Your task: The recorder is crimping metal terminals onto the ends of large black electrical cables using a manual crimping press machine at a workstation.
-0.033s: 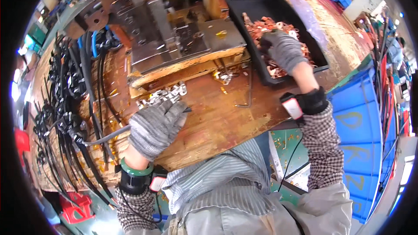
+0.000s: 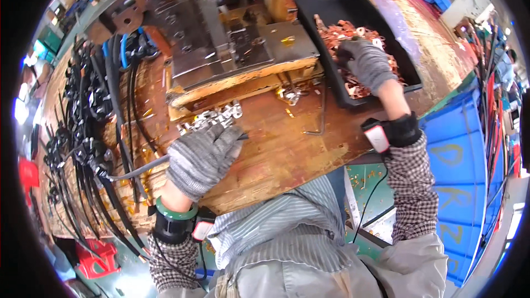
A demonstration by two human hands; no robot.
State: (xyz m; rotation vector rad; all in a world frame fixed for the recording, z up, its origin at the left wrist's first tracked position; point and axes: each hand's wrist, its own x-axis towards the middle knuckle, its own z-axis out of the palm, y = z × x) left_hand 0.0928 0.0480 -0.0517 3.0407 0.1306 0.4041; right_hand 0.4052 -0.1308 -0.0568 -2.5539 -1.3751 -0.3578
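My left hand (image 2: 203, 161), in a grey knitted glove, is closed over a black cable (image 2: 142, 170) near the front of the wooden bench. The cable comes in from the bundle on the left, and its short dark end (image 2: 243, 137) pokes out past my fingers. Just beyond those fingers lies a heap of shiny silver metal pieces (image 2: 216, 116). Over on the right, my gloved right hand (image 2: 369, 65) reaches into a black tray (image 2: 319, 1) of small copper-coloured pieces (image 2: 358, 89). Its fingers curl down among them, and the fingertips are hidden.
A heavy steel fixture (image 2: 207, 60) on a wooden base stands at the middle back. Black cables (image 2: 88, 94) are piled along the left. A bent metal rod (image 2: 322, 116) and more silver pieces (image 2: 291, 95) lie before the fixture. A blue crate (image 2: 455, 171) stands at right.
The whole view has shifted slightly. Both hands keep their places, with no visible change in what they hold.
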